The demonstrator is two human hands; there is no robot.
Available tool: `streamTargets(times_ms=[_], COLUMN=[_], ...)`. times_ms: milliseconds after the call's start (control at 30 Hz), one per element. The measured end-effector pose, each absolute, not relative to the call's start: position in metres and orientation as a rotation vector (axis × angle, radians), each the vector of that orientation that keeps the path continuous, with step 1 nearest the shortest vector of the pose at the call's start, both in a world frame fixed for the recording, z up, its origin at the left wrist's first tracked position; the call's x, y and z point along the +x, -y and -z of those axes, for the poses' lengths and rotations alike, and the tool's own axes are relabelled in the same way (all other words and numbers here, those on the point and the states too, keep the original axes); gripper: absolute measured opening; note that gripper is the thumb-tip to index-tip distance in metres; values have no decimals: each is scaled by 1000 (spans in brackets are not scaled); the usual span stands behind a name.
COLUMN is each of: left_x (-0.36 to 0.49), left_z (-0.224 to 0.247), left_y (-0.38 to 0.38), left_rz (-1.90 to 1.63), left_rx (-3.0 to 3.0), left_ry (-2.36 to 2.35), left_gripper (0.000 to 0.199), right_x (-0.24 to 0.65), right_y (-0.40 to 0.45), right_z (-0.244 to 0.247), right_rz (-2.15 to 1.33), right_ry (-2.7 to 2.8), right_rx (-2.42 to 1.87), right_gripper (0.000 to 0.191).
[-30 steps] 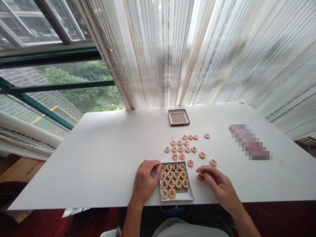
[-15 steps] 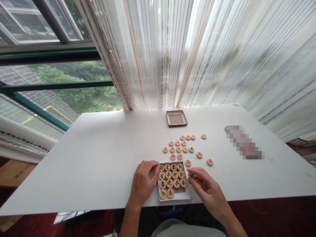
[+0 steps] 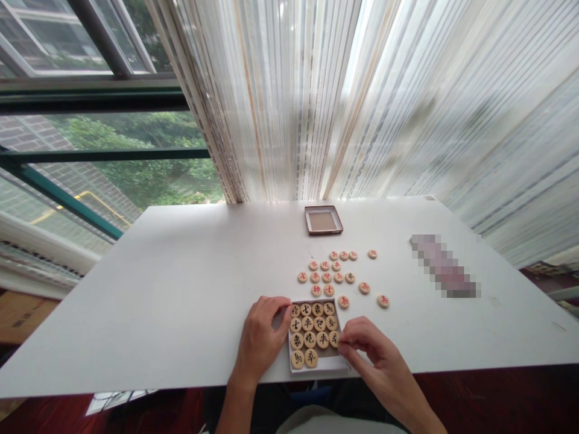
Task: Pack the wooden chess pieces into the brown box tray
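Note:
A shallow white box (image 3: 333, 363) sits near the table's front edge, with several black-marked Chinese chess pieces (image 3: 310, 340) in rows inside it. There is a gap in its front right corner. My left hand (image 3: 262, 333) grips the box's left wall between thumb and fingers. At the right wall, my right hand (image 3: 375, 349) is closed in a pinch; the chess piece in its fingertips is mostly hidden now. Beyond the box lie several loose red-marked pieces (image 3: 326, 277) and one black-marked piece (image 3: 350, 278).
A brown-rimmed box lid (image 3: 324, 222) lies open side up at the back of the white table (image 3: 190, 289). A blurred-out pinkish object (image 3: 446, 265) is on the right. Striped curtains (image 3: 289, 108) hang behind the table, beside a window on the left.
My right hand has moved left and slightly down with the chess piece, from beside the box to its right wall. My left hand stays on the box.

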State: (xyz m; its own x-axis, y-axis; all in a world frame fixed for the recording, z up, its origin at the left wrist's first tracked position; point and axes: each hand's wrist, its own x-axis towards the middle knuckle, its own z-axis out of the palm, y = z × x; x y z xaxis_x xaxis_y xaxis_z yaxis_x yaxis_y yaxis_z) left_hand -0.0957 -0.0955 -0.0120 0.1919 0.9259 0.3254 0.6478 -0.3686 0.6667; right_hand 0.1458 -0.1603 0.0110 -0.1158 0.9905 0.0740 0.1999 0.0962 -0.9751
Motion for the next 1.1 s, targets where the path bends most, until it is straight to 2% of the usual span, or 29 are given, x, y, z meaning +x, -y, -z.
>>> streamTargets(times_ms=[167,367,533,733,1100], left_x=[-95,-95,-95,-94,-94], left_z=[12,11,11,10,8], left_y=[96,95,96,96,96], left_rz=[-1000,-1004,-1012,-1026,-1011], left_rx=[2102,2118,2108,2103,2112], left_ry=[-1480,-1482,-1487,-1487,-1496], left_gripper=[10,10,10,12,11], right_x=[143,140,140,136,126], right_y=[161,162,163,163,163], right_z=[-9,-3,-9,-18,-1], right_rz=[-1167,-1281,-1155,-1024,-807], right_ry=[1407,1319,1463,1670,1879], right_rx=[-1199,-1192,-1262,-1436,-1461], right_gripper=[3,13,10,21,23])
